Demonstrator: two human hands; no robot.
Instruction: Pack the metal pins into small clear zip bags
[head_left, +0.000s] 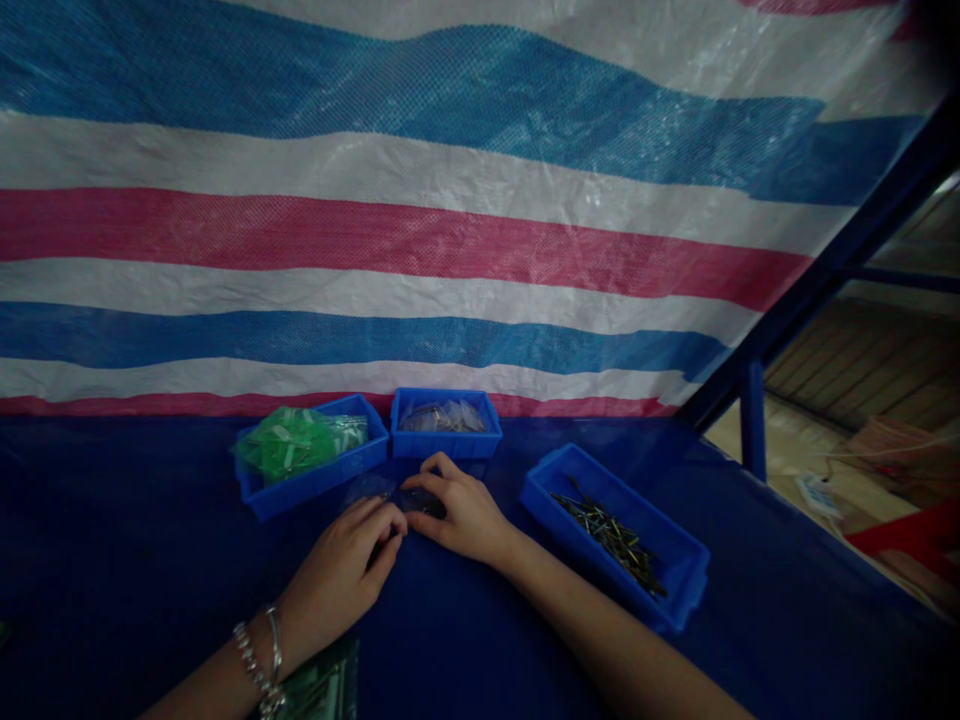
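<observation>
My left hand (349, 560), with bracelets at its wrist, lies low over the blue table with its fingers curled. Past its knuckles shows a small clear plastic bag (367, 487), partly covered by the fingers. My right hand (461, 510) reaches in from the right, its thumb and fingers bent around clear plastic (424, 500) with something dark under or inside it. The fingertips of both hands nearly meet. Whether the plastic is one bag or two I cannot tell. Under my left forearm lies a green-tinted packet (326, 685) with thin pieces in it.
A blue bin (259, 497) at the back left holds green and clear bags. Beside it, another blue bin (446, 445) holds small clear packets. On the right, a longer blue bin (682, 600) contains thin metal pieces. A striped tarp (375, 230) hangs behind the table (165, 590).
</observation>
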